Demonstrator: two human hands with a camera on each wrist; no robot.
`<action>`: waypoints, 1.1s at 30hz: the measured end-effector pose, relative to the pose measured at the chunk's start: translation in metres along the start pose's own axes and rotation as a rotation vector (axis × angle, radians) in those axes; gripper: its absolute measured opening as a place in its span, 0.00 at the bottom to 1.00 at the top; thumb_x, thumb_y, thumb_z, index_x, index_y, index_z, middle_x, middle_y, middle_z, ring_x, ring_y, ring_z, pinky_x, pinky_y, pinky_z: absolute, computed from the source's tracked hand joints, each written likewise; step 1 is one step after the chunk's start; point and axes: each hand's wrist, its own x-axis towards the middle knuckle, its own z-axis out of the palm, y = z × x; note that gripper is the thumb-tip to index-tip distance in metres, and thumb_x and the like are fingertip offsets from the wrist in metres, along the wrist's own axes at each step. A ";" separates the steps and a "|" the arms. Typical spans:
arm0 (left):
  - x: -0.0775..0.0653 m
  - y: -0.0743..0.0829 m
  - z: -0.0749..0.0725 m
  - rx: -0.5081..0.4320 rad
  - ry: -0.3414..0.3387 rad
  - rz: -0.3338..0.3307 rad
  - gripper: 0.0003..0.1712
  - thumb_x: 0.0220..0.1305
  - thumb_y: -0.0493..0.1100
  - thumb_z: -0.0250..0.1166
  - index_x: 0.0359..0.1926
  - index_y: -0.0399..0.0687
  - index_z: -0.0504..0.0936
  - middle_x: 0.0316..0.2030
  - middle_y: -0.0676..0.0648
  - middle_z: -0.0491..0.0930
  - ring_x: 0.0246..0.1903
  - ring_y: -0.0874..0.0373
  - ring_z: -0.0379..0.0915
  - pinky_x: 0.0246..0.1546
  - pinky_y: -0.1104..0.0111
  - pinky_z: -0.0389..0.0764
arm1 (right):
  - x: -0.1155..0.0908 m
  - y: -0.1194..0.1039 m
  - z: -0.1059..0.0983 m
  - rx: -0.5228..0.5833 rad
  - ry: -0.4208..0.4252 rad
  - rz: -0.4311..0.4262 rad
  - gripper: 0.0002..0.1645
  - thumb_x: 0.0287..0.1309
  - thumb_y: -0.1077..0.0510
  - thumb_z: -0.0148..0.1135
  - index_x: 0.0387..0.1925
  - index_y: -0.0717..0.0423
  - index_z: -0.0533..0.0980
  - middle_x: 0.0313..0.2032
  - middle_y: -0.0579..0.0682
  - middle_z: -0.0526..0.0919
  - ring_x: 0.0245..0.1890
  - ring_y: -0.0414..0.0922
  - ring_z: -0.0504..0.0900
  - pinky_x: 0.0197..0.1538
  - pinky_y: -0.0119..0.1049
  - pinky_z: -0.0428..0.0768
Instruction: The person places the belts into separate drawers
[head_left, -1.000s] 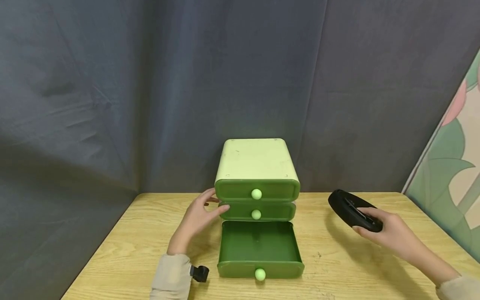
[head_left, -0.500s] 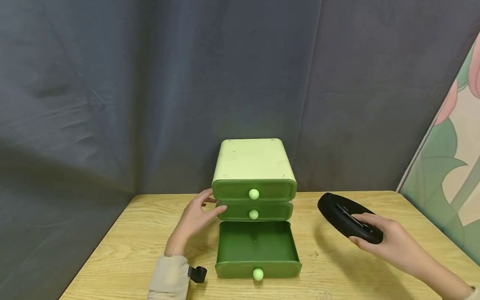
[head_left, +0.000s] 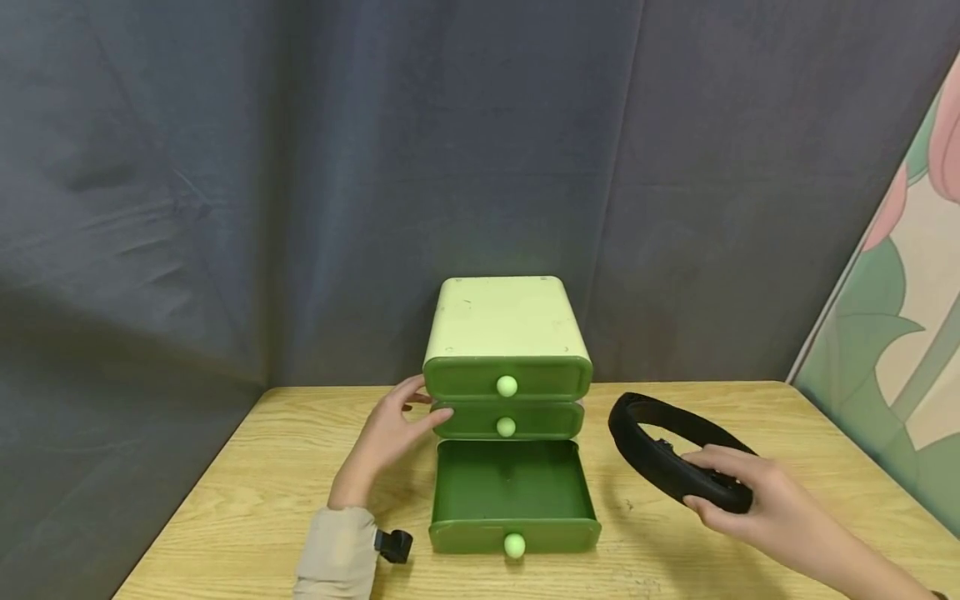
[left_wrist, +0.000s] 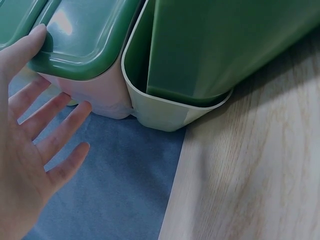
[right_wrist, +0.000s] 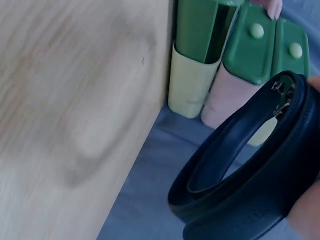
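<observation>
A small three-drawer chest (head_left: pixel 508 317) with a pale yellow-green top stands on the table. Its bottom drawer (head_left: pixel 465 537) is pulled out, showing a bare green inside. The top drawer (head_left: pixel 461 379) and middle drawer (head_left: pixel 472 425) are pushed in. My left hand (head_left: pixel 382 442) rests at the chest's left side, fingers loosely spread, thumb touching the middle drawer's front edge. To the right of the chest, my right hand (head_left: pixel 772 504) holds a coiled black belt (head_left: pixel 652 462) above the table, thumb below and fingers on top. Metal parts (right_wrist: pixel 283 100) show inside the coil in the right wrist view.
The wooden table (head_left: pixel 262 500) meets a dark grey curtain (head_left: pixel 450 167) at the back and left. A panel with painted flowers and leaves (head_left: pixel 885 333) leans along the right side. A black wrist camera (head_left: pixel 393 546) sticks out from the left sleeve.
My right hand has brought the belt leftward and a little lower, turning it so that the coil's opening faces up into view. The left hand keeps its place on the chest, and the drawers stay put.
</observation>
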 end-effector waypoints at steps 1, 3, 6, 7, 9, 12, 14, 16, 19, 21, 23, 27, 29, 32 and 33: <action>0.000 0.000 0.000 -0.001 -0.002 -0.001 0.44 0.59 0.60 0.71 0.71 0.48 0.68 0.62 0.46 0.74 0.59 0.45 0.72 0.59 0.48 0.71 | -0.001 -0.001 0.003 0.009 -0.002 -0.016 0.29 0.39 0.72 0.77 0.45 0.47 0.82 0.38 0.35 0.80 0.29 0.32 0.74 0.27 0.24 0.70; 0.000 0.000 0.000 -0.001 -0.006 -0.004 0.45 0.59 0.60 0.71 0.72 0.47 0.67 0.61 0.45 0.75 0.59 0.45 0.71 0.59 0.48 0.71 | -0.001 -0.003 0.008 0.016 -0.005 -0.044 0.30 0.39 0.73 0.77 0.45 0.48 0.82 0.37 0.36 0.79 0.30 0.32 0.73 0.27 0.24 0.70; 0.001 0.000 0.000 0.000 -0.009 0.003 0.43 0.59 0.59 0.71 0.71 0.49 0.68 0.62 0.46 0.75 0.58 0.46 0.72 0.59 0.49 0.71 | 0.000 -0.008 0.013 0.011 0.003 -0.077 0.31 0.37 0.73 0.78 0.46 0.47 0.82 0.37 0.36 0.79 0.31 0.32 0.74 0.29 0.23 0.70; 0.001 0.000 0.000 0.001 -0.007 0.003 0.43 0.59 0.59 0.71 0.71 0.50 0.69 0.61 0.47 0.75 0.57 0.47 0.72 0.59 0.49 0.71 | 0.000 -0.010 0.014 0.015 0.000 -0.085 0.32 0.37 0.73 0.78 0.47 0.47 0.82 0.38 0.36 0.79 0.31 0.33 0.74 0.29 0.23 0.70; 0.001 0.000 -0.001 0.001 -0.006 0.003 0.42 0.59 0.59 0.71 0.71 0.51 0.69 0.62 0.47 0.74 0.57 0.47 0.73 0.59 0.49 0.71 | 0.001 -0.013 0.015 0.021 -0.002 -0.111 0.33 0.37 0.73 0.78 0.47 0.47 0.81 0.38 0.36 0.79 0.33 0.33 0.75 0.31 0.23 0.71; 0.000 0.001 -0.002 0.001 -0.005 -0.002 0.43 0.59 0.59 0.71 0.71 0.49 0.68 0.63 0.46 0.73 0.58 0.47 0.72 0.60 0.49 0.70 | 0.003 -0.018 0.018 0.047 -0.013 -0.143 0.34 0.36 0.74 0.78 0.48 0.47 0.81 0.39 0.37 0.79 0.33 0.33 0.75 0.31 0.22 0.71; 0.000 0.001 -0.002 -0.002 -0.009 -0.008 0.45 0.59 0.59 0.71 0.72 0.46 0.67 0.62 0.45 0.74 0.58 0.46 0.72 0.60 0.49 0.70 | 0.003 -0.020 0.019 0.080 -0.027 -0.189 0.35 0.36 0.74 0.77 0.49 0.49 0.80 0.40 0.38 0.79 0.34 0.33 0.75 0.32 0.23 0.71; 0.000 0.001 -0.001 -0.002 -0.009 -0.015 0.46 0.59 0.59 0.71 0.72 0.44 0.66 0.61 0.44 0.75 0.59 0.44 0.71 0.60 0.48 0.70 | 0.004 -0.023 0.021 0.108 -0.049 -0.229 0.35 0.37 0.74 0.77 0.50 0.48 0.80 0.41 0.39 0.80 0.35 0.33 0.75 0.35 0.23 0.71; 0.000 0.001 0.000 -0.005 -0.008 -0.008 0.45 0.59 0.59 0.71 0.72 0.46 0.67 0.61 0.45 0.75 0.58 0.45 0.72 0.60 0.48 0.70 | 0.007 -0.028 0.022 0.137 -0.087 -0.287 0.30 0.45 0.69 0.77 0.51 0.46 0.80 0.42 0.38 0.80 0.38 0.33 0.75 0.38 0.23 0.70; 0.001 0.001 0.001 -0.011 -0.008 0.006 0.43 0.59 0.58 0.71 0.71 0.49 0.69 0.63 0.46 0.73 0.57 0.48 0.73 0.60 0.49 0.70 | 0.009 -0.031 0.024 0.151 -0.101 -0.307 0.28 0.48 0.67 0.76 0.51 0.46 0.80 0.41 0.37 0.79 0.38 0.33 0.75 0.39 0.23 0.69; 0.002 0.002 0.002 -0.014 -0.009 0.020 0.41 0.59 0.58 0.71 0.70 0.51 0.70 0.64 0.46 0.72 0.56 0.50 0.74 0.61 0.49 0.69 | 0.011 -0.035 0.025 0.164 -0.119 -0.313 0.25 0.51 0.64 0.75 0.51 0.45 0.80 0.40 0.36 0.78 0.38 0.32 0.74 0.38 0.22 0.69; 0.002 0.002 0.003 -0.017 -0.009 0.020 0.41 0.59 0.59 0.72 0.70 0.52 0.70 0.64 0.47 0.73 0.55 0.51 0.75 0.60 0.49 0.70 | 0.015 -0.041 0.031 0.211 -0.163 -0.315 0.26 0.50 0.66 0.75 0.51 0.46 0.80 0.38 0.36 0.77 0.37 0.32 0.74 0.35 0.23 0.69; 0.002 0.002 0.004 -0.018 -0.013 0.019 0.41 0.59 0.58 0.72 0.70 0.52 0.70 0.64 0.47 0.73 0.55 0.51 0.75 0.60 0.50 0.70 | 0.018 -0.044 0.034 0.231 -0.189 -0.324 0.25 0.51 0.66 0.74 0.51 0.46 0.79 0.38 0.37 0.77 0.37 0.33 0.74 0.35 0.23 0.69; 0.002 0.002 0.004 -0.020 -0.017 0.021 0.41 0.59 0.58 0.72 0.70 0.51 0.70 0.65 0.47 0.72 0.55 0.52 0.75 0.61 0.50 0.70 | 0.022 -0.046 0.041 0.266 -0.227 -0.347 0.24 0.52 0.67 0.73 0.51 0.47 0.79 0.39 0.39 0.78 0.38 0.34 0.74 0.35 0.24 0.69; 0.002 0.002 0.004 -0.021 -0.017 0.020 0.41 0.59 0.58 0.72 0.70 0.50 0.70 0.65 0.46 0.71 0.55 0.51 0.75 0.61 0.50 0.69 | 0.024 -0.047 0.043 0.272 -0.240 -0.349 0.24 0.53 0.67 0.73 0.51 0.47 0.79 0.39 0.39 0.78 0.38 0.33 0.74 0.35 0.24 0.70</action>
